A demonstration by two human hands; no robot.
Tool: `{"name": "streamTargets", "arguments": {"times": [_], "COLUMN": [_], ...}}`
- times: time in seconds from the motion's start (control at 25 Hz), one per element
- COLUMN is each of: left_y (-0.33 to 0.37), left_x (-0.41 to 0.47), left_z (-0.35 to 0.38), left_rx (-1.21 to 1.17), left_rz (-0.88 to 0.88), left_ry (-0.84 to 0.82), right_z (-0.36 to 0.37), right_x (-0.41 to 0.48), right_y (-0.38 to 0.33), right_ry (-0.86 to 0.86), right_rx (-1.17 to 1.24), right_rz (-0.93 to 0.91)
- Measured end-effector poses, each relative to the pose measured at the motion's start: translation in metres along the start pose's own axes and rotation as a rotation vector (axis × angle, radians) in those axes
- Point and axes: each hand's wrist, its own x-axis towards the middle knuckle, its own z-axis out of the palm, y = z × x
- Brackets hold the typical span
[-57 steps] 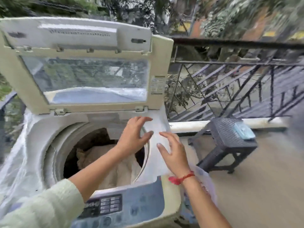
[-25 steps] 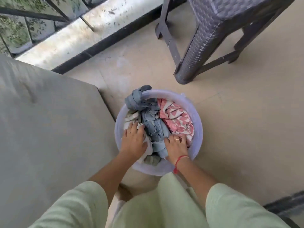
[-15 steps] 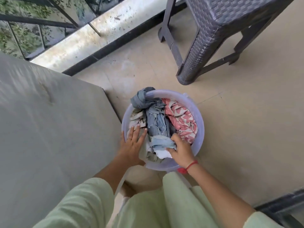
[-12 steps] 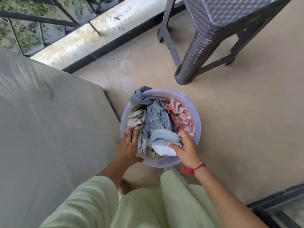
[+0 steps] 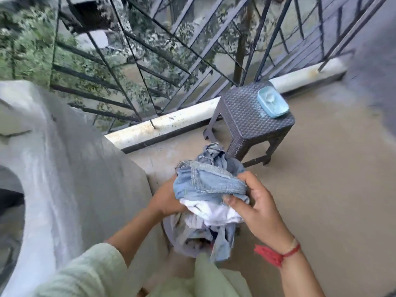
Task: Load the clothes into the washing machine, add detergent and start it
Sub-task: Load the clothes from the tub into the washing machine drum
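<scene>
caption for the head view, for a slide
Both hands, left hand and right hand, lift a bundle of denim clothes beside the washing machine.

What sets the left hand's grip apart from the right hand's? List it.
1. The left hand is partly hidden under the bundle of clothes; the right hand shows in full.
2. The left hand holds the bundle's left side, the right hand its right, thumb pressing the denim.
3. Only the right wrist wears a red thread.
Both hands grip the same bundle.

A pale green ribbed sleeve (image 5: 90, 273) covers the left forearm; a red thread bracelet (image 5: 276, 254) circles the right wrist.
</scene>
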Motion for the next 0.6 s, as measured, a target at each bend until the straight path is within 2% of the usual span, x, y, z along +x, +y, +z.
{"name": "streamTargets", "arguments": {"times": [0.08, 0.16, 0.24, 0.32, 0.4, 0.6], "left_y": [0.037, 0.068, 0.1, 0.121, 0.132, 0.14], "left_x": [-0.002, -0.01, -0.028, -0.051, -0.074, -0.137], "left_z": [-0.036, -0.074, -0.113, -0.15, -0.185, -0.26], "left_rx": [0.117, 0.134, 0.06, 0.011, 0.039, 0.343], "left_rz": [0.041, 0.013, 0.131, 0.303, 0.377, 0.491], "left_ry": [0.094, 0.303, 0.439, 0.515, 0.564, 0.55], "right_z": [-0.003, 0.003, 0.017, 0.033, 0.047, 0.09], "right_x": [-0.005, -0.015, -0.027, -0.036, -0.039, -0.036], "right_y": [-0.034, -0.056, -0.07, -0.087, -0.111, -0.182], "right_ry": [0.105, 0.196, 0.287, 0.353, 0.452, 0.62], "right_rx": [-0.204, -0.489, -0.785, -0.941, -0.921, -0.485], "right_rz": [-0.079, -0.205, -0.407, -0.539, -0.579, -0.58]}}
